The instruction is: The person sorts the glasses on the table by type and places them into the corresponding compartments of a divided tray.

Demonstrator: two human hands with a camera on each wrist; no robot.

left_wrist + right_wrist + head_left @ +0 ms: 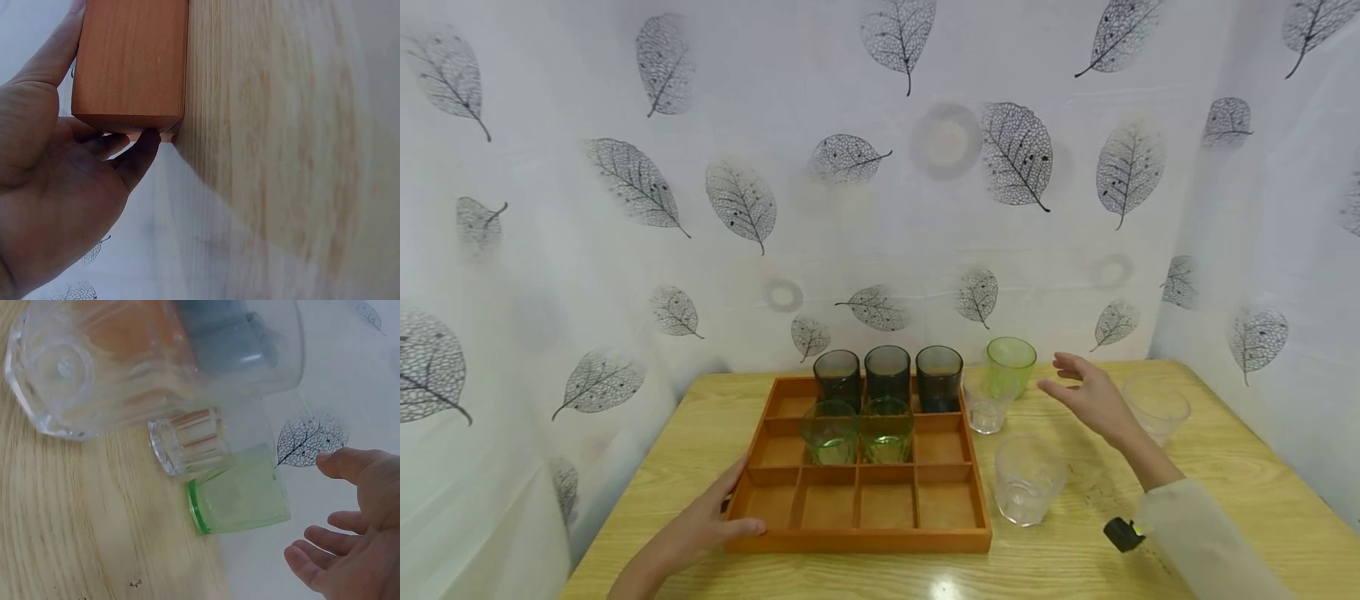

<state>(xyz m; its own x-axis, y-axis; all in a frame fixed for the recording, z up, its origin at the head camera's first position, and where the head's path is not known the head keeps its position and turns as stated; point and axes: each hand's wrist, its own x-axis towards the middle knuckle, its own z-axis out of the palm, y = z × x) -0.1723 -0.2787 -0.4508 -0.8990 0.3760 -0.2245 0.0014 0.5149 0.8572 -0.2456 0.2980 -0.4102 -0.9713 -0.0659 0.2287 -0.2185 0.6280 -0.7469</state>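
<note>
Wooden table [692,442], divided tray [857,542], five tinted glasses [889,375] inside

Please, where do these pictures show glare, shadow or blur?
Head view: bright glare on the pale wooden table, near the picture's bottom edge; left wrist view: fingertips of the left hand look shaded beside the orange wooden compartment tray; right wrist view: the nearest clear faceted glass tumbler looks hazy.

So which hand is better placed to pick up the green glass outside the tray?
Probably the right hand: it is empty and near the green glass, whereas the left hand grips the tray at its front left corner.
</note>
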